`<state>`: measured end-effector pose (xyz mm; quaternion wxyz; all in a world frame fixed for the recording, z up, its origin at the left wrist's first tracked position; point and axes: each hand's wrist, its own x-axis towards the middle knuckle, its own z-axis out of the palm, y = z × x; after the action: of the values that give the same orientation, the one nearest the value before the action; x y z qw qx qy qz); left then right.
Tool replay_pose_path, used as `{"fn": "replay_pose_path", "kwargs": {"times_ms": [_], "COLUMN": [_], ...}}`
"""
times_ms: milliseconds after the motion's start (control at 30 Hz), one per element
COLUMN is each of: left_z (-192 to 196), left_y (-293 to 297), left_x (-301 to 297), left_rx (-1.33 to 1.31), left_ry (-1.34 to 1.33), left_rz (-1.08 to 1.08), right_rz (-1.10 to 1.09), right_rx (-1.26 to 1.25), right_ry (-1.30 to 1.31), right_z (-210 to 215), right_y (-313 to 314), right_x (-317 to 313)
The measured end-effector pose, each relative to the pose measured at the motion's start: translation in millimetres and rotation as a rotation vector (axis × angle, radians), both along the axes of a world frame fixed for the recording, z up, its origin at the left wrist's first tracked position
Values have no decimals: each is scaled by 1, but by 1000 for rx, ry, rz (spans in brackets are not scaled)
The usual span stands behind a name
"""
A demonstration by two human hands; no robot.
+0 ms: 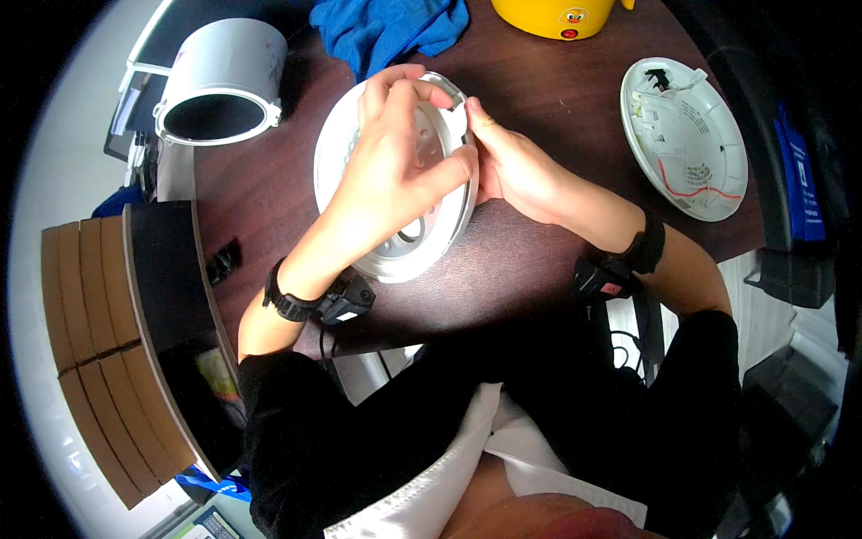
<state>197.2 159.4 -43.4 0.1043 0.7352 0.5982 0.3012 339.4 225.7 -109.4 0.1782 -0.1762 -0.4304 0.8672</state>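
The near edge of the dark worktop (269, 193) is crossed by both forearms, and a bare strip of wood is left between that edge and the round white lid (404, 247) lying in the middle. The lid is covered by the left hand (400, 162), fingers curled over its far rim and thumb pressed on the grey metal inner plate (429, 144), which is gripped. The right side of the lid is pinched by the right hand (516, 171), closed on the rim. To the right, well apart, a second white round cover (687, 139) with wires is set close to the worktop's right edge. Further off at the left, a white pot body (220, 81) is laid on its side at the far left corner. A blue cloth (391, 31) and a yellow cooker (557, 16) are seen at the far edge.
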Motion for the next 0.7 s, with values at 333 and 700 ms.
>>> {"fn": "replay_pose_path", "kwargs": {"times_ms": [333, 700], "left_z": [-11, 0], "left_y": [6, -44], "left_x": [-14, -59], "left_rx": [-67, -194], "left_ry": [-166, -46], "left_rz": [49, 20], "right_rz": [27, 106], "right_rx": [-37, -71], "right_ry": [41, 68], "right_z": [-1, 4], "right_y": [1, 0], "right_x": [0, -1]}}
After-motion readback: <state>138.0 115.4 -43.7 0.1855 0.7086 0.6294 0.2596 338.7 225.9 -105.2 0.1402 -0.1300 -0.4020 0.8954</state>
